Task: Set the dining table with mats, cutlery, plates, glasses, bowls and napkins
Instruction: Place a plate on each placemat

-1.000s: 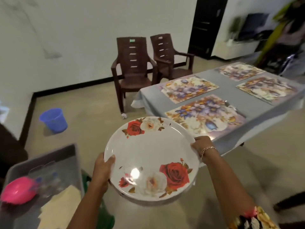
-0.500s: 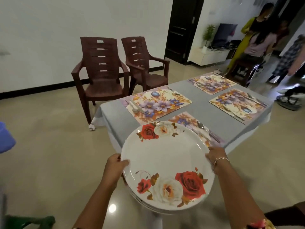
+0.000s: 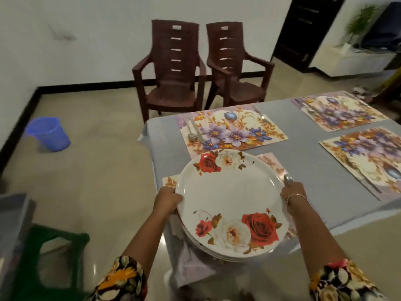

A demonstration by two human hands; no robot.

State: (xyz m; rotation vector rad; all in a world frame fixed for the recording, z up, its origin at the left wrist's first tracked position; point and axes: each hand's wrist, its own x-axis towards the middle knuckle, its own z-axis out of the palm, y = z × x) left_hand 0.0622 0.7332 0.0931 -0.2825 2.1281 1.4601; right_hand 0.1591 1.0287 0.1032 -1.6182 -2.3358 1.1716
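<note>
Stack of rose-print plates [image 3: 230,192] is held face up, near level, over the near placemat [image 3: 271,162] at the desk [image 3: 308,170] edge. Left hand [image 3: 168,199] and right hand [image 3: 293,194] grip opposite rims, fingers curled around them.

A smooth, glossy white stack of plates [image 3: 230,198] with printed roses is gleaming over the near edge of the table [image 3: 303,170], whose matt grey cloth is hanging in soft folds. On the table, sleek printed placemats [image 3: 232,132] are shining faintly and metal cutlery [image 3: 191,134] is glinting. Beyond the table, two brown moulded-plastic chairs [image 3: 162,61] are showing a dull finish. Left of the table, a polished floor [image 3: 97,170] is mirroring light around a blue plastic bucket [image 3: 48,134].
</note>
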